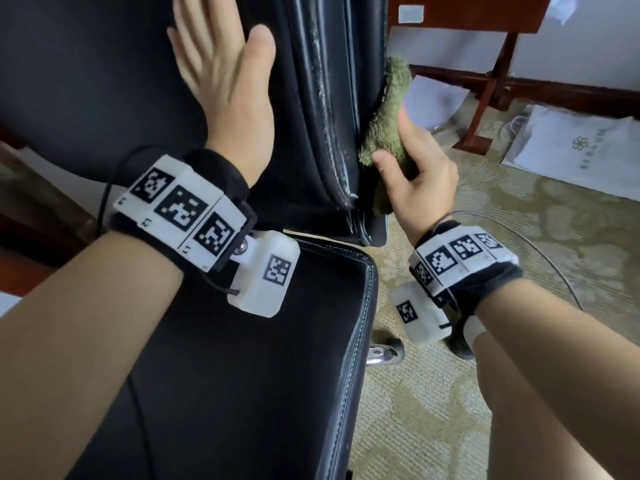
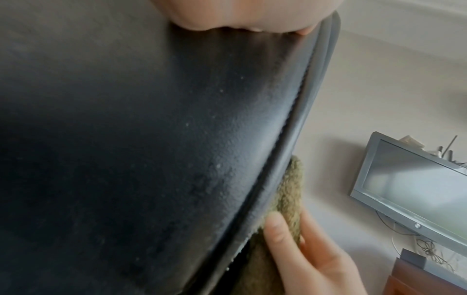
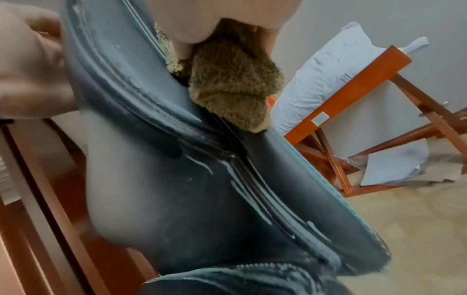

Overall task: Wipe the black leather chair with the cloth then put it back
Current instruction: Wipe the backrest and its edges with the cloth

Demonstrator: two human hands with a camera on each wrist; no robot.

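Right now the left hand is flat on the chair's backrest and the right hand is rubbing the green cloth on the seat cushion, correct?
Not the seat. The right hand presses the green cloth against the backrest's side edge, as the head view shows. The left hand does lie flat on the backrest.

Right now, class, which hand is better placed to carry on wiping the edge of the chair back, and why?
Right. The right hand already grips the cloth against the chair edge; the left hand lies flat on the backrest, bracing it.

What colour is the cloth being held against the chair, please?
Olive green cloth, clearest in the right wrist view.
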